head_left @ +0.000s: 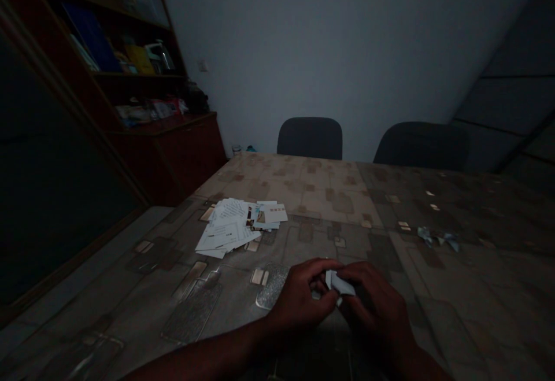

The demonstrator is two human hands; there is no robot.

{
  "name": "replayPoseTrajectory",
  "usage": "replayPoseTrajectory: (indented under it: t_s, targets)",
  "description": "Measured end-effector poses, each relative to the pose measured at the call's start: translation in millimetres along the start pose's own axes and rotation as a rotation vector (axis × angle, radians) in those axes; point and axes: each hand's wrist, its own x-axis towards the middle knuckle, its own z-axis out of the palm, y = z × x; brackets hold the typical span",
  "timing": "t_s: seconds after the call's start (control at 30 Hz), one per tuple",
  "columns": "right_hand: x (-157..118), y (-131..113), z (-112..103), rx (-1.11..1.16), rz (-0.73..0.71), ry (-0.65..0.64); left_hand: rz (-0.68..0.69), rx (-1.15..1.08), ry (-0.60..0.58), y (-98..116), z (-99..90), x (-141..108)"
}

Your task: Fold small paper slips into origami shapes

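A small folded piece of white paper (342,284) is held between my two hands near the front edge of the table. My left hand (303,291) pinches its left end between thumb and fingers. My right hand (377,297) grips the other end, with its fingertips curled round the paper. The dim light hides the finer folds. Ahead and to the left lies a loose pile of printed papers and cards (234,225), apart from both hands.
A patterned cloth (321,190) covers the table. Small crumpled or folded paper pieces (437,239) lie to the right. Two dark chairs (310,137) stand at the far side. A reddish wooden cabinet (182,150) with filled shelves stands at the left.
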Motion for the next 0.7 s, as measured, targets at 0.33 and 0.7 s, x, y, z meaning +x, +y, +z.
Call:
replayPoseTrajectory:
  t_s: [0.33,0.7]
  targets:
    - [2.9,-3.0,-2.3,-0.013,-0.055,-0.004,0.078,0.168,-0.049,0.9,-4.8,-0.3]
    - [0.3,-2.0,2.4,-0.047,-0.064,-0.061,0.060,0.074,-0.039,-7.1,-4.4,0.2]
